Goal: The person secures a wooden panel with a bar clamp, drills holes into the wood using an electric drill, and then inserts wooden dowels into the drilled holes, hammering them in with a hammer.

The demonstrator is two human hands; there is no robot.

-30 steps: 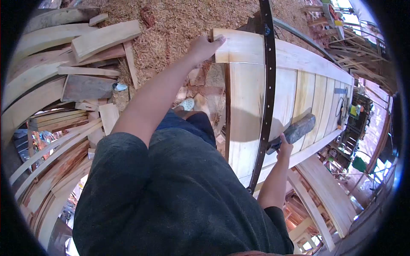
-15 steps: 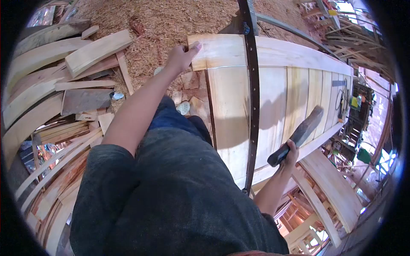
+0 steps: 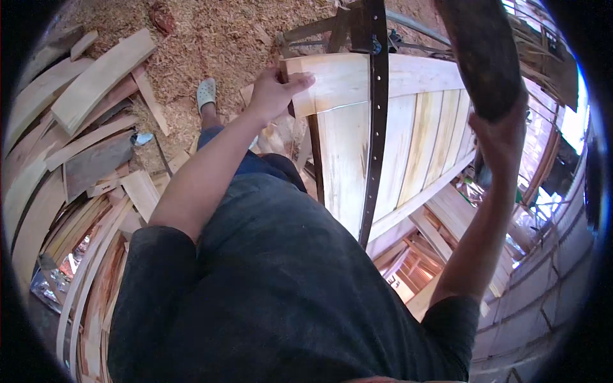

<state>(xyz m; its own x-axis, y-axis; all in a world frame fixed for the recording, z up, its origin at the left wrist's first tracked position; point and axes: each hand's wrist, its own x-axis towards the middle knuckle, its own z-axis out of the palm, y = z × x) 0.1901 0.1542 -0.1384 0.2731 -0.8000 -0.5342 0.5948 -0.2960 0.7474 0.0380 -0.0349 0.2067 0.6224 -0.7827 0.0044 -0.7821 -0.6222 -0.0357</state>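
A pale wooden door-like panel point(image 3: 396, 150), made of several boards inside a frame, lies in front of me. My left hand point(image 3: 274, 96) grips the near top corner of its frame rail point(image 3: 338, 76), thumb on the upper face and fingers over the end. My right hand point(image 3: 504, 137) is wrapped around the lower end of a dark, worn wooden club point(image 3: 482, 54), held up above the panel's right side. Across the panel, close to its near end, runs a dark steel bar clamp point(image 3: 377, 121) with a row of holes.
Curved and straight offcuts point(image 3: 102, 83) are piled at the left. Wood shavings point(image 3: 217, 32) cover the ground ahead. My foot in a light clog point(image 3: 206, 94) stands on them. More planks point(image 3: 424, 233) lie below the panel at the right, near a corrugated sheet point(image 3: 523, 325).
My right hand has raised the club from low over the panel to high at the right. My left hand stays at the panel's corner. My foot now shows farther out on the shavings.
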